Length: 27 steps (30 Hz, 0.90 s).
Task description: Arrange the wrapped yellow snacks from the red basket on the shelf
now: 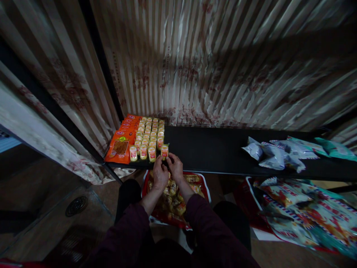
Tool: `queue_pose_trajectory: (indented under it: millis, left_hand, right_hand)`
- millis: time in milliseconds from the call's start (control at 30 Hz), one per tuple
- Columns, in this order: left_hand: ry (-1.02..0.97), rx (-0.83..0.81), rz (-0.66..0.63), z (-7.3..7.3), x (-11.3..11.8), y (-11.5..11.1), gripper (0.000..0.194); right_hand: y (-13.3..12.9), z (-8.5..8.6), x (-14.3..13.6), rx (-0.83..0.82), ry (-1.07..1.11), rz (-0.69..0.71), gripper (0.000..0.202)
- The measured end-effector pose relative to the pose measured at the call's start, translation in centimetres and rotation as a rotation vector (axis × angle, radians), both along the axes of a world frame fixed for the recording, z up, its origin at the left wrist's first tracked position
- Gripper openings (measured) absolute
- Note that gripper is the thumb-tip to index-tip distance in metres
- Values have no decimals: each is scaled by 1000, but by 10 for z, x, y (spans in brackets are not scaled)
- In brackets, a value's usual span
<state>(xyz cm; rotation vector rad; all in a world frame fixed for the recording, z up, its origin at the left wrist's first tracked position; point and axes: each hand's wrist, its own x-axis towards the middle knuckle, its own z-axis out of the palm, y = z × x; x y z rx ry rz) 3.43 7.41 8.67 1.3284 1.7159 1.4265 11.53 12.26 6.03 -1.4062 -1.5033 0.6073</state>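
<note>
Both hands meet at the front edge of a black shelf [200, 149]. Between their fingertips a small yellow wrapped snack [164, 151] stands upright at the right end of the front row. My left hand [161, 174] has its fingers closed at the snack's lower left, and my right hand [175, 167] pinches its lower right. Rows of similar yellow snacks [145, 137] fill the shelf to the left and behind. Orange packets [120, 143] lie overlapped beside them. Below my hands, a red box with a white rim [206, 188] holds many more yellow packs.
Silver and teal bags [273, 154] lie on the shelf's right part. Under it, a second box holds large printed bags [306, 212]. Dark metal posts [104, 56] and a striped curtain [178, 74] stand at the left and behind. My knees flank the red box.
</note>
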Motion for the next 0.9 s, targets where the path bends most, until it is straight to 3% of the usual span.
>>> queue_pose_trajectory:
  millis: [300,900]
  left_hand:
    - [58,92,-62,-4,1,5,52]
    - [105,74,-164,-7,-5,12,59]
  right_hand:
    - [16,-2,-3,22,-70,23,24]
    - [26,-3,-8,63,-159,82,27]
